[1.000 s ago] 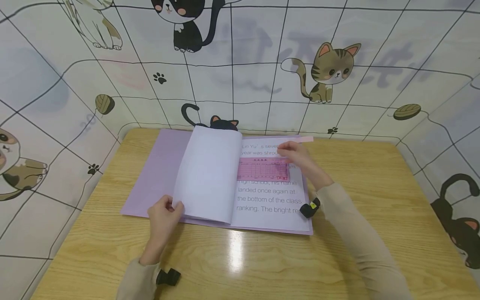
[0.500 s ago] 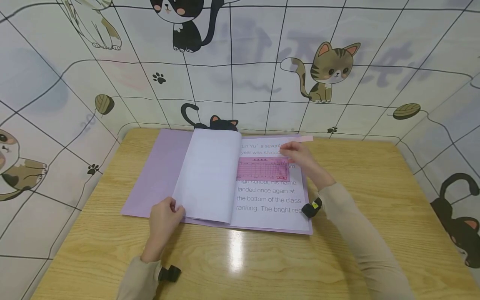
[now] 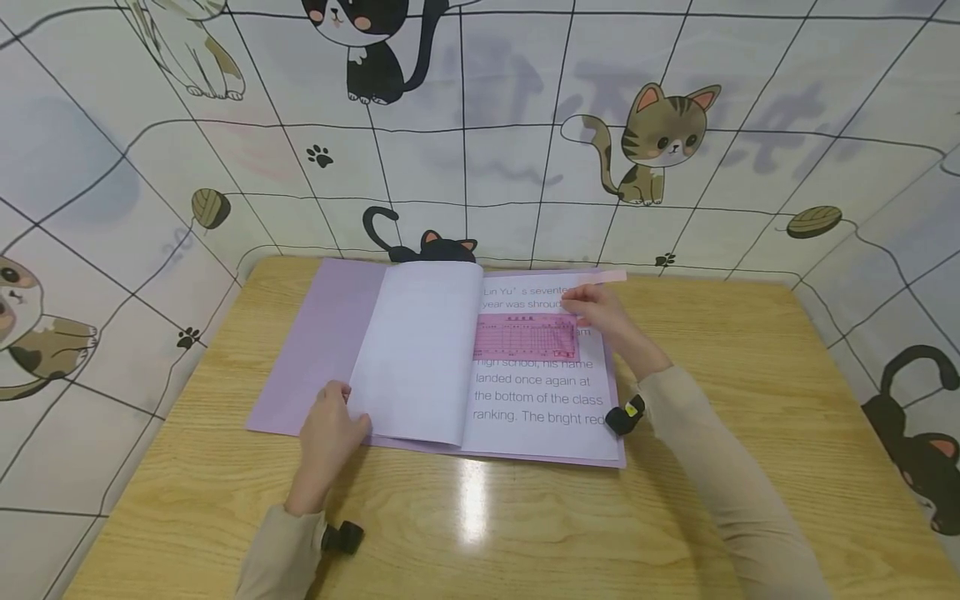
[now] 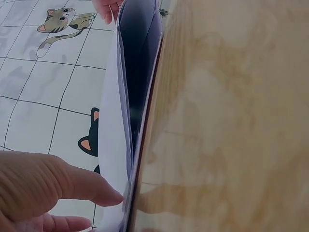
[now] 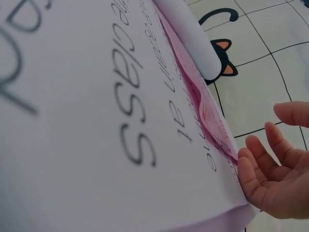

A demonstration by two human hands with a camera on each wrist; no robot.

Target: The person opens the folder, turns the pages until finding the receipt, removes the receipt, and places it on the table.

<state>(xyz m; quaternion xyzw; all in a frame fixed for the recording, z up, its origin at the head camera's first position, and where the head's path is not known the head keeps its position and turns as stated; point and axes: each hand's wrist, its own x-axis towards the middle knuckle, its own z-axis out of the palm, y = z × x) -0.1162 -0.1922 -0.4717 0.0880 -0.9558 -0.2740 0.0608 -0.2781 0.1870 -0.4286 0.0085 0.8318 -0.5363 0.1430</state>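
Observation:
A purple-covered book (image 3: 318,350) lies spread on the table, its left-hand page (image 3: 420,350) blank and its right-hand page (image 3: 536,433) printed in large English text. Across that text lies a pink slip with a printed grid (image 3: 525,337). My left hand (image 3: 330,437) is at the lower left corner of the blank page; in the left wrist view its thumb (image 4: 91,186) lies straight along the page edge. Beside the slip's upper right corner, my right hand (image 3: 603,317) rests with loosely bent fingers (image 5: 248,174) at the paper and the thumb apart from them.
A pale pink strip (image 3: 611,277) sticks out past the book's top right corner. The wooden table (image 3: 712,333) backs onto a cloth printed with cats (image 3: 510,158). Each wrist wears a small black camera, one near the right page (image 3: 625,417).
The blank page has settled lower at its top edge. My left hand's fingers have spread from the page corner, and the right hand has shifted slightly right.

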